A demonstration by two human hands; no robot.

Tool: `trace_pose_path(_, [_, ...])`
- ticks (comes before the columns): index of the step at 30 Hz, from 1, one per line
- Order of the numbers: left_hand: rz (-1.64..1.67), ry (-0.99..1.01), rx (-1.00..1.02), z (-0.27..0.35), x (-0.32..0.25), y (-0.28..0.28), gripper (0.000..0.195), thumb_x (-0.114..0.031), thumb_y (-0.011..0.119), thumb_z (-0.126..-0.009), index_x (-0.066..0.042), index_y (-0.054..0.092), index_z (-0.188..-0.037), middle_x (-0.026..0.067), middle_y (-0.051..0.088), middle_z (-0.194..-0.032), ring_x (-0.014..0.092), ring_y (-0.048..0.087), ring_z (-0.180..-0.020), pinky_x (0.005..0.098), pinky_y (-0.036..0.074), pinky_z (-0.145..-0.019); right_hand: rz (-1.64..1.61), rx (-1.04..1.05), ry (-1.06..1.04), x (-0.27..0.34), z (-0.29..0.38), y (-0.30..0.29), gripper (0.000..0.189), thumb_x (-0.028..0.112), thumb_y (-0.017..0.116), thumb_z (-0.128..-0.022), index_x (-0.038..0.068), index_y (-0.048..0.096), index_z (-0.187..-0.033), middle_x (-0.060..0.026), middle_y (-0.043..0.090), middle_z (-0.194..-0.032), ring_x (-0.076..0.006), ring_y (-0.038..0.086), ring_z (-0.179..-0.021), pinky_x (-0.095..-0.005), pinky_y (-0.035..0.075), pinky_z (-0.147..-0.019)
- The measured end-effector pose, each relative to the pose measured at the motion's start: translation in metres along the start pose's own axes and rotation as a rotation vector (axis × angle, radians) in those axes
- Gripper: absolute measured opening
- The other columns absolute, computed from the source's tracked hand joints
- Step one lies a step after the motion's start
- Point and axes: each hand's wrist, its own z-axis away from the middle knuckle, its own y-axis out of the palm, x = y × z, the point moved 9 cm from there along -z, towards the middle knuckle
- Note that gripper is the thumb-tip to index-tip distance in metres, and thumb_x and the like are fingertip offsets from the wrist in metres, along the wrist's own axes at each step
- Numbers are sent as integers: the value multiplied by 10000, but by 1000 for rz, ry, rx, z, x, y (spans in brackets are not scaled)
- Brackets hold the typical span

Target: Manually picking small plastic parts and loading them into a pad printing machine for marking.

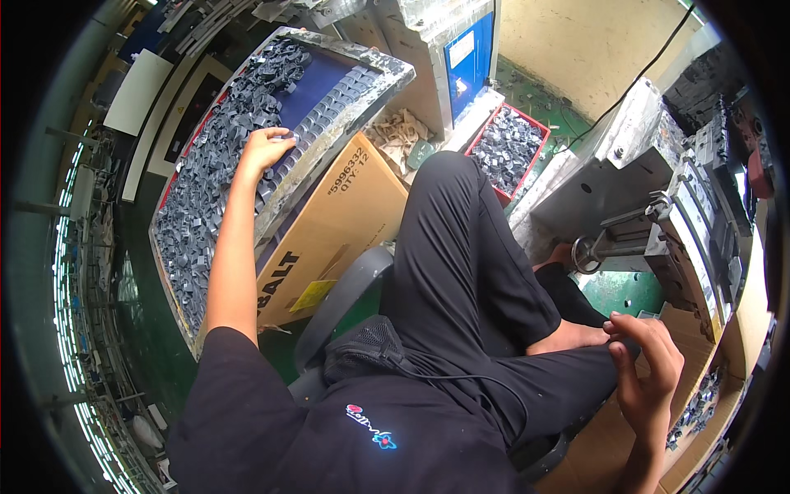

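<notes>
My left hand (264, 150) reaches over a worn-edged tabletop (324, 68) on the left. Its thumb and fingertips close around a small grey part (294, 138), partly hidden by them, beside a neat row of similar grey parts (333, 96) along the table's near side. Behind the hand spreads a large loose heap of these curved grey parts (216, 148). On the right, above my bent leg, my right hand (651, 364) is raised with fingers curled and thumb apart; nothing shows between them.
A cardboard box (345, 204) stands against the table's near side. Beyond my knee, a red crate (540, 139) holds more grey parts. Machine hardware with a handwheel (586, 254) stands at right, above an open carton (685, 321) and other grey parts (697, 410). A cable (648, 65) hangs behind.
</notes>
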Motion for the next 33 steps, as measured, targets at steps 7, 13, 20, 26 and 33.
trace_pose_path(7, [-2,-16,0,-2,-1,2,462,-218,826,-933,8,749,-1328,129,811,-1132,145,744,-994,289,567,-872,0,3,12,-1,-1,1,336,-29,808,-839,-5,755,-1170,-137,786,-981,-293,753,-914,-380,565,-839])
trace_pose_path(13, [34,-19,28,1,-5,8,388,-188,768,-975,4,754,-1313,96,822,-1096,138,753,-1004,284,567,-904,7,7,10,0,-1,1,336,-27,808,-844,-4,753,-1174,-138,786,-988,-290,750,-910,-376,563,-834])
trace_pose_path(20, [19,-24,-5,5,-3,2,410,-189,756,-979,-8,740,-1346,100,823,-1079,134,746,-976,279,561,-885,-6,6,9,-1,-2,2,356,-46,806,-832,2,754,-1180,-130,786,-992,-281,745,-904,-371,561,-835])
trace_pose_path(26, [21,9,-39,10,-7,-1,431,-167,750,-974,34,715,-1354,143,835,-1036,157,775,-933,298,591,-875,5,12,10,1,-3,3,353,-47,801,-832,3,754,-1178,-130,785,-1009,-283,742,-905,-374,558,-832])
trace_pose_path(33, [-83,103,-35,-19,-1,16,444,-164,721,-983,69,696,-1361,173,827,-1026,203,805,-931,330,600,-881,207,-120,-69,11,6,-44,278,38,799,-897,-44,741,-1156,-182,778,-1043,-334,729,-905,-413,563,-833])
